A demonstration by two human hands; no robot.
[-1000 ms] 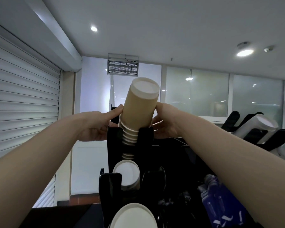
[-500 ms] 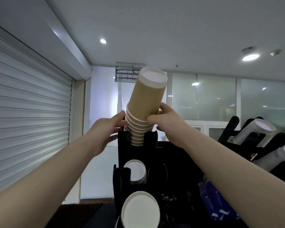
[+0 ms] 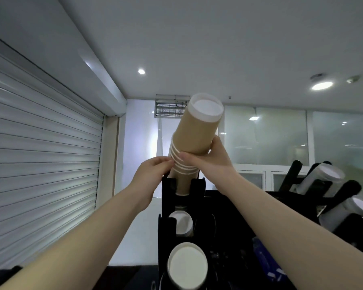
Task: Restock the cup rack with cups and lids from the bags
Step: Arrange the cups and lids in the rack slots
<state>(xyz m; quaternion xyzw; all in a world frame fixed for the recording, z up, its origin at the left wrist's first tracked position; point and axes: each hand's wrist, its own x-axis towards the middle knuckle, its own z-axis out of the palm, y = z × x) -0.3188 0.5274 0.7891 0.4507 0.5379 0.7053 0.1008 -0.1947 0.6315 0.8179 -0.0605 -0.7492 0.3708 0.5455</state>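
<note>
A stack of brown paper cups [image 3: 197, 132] with white rims tilts up and to the right out of the top slot of the black cup rack [image 3: 198, 189]. My right hand [image 3: 210, 160] grips the stack from the right, thumb across the rims. My left hand [image 3: 153, 172] touches the rims from the left with its fingertips. Below in the rack sit two more cup stacks, a small one [image 3: 181, 222] and a larger one [image 3: 187, 266], white bases facing me.
A closed roller shutter [image 3: 40, 164] fills the left side. A second black rack with pale cups [image 3: 327, 181] stands at the right. A blue plastic bag [image 3: 264, 260] lies beside the main rack. Glass partitions run behind.
The cup stack has risen higher out of the top slot and my right hand has moved under it. The view has tilted upward.
</note>
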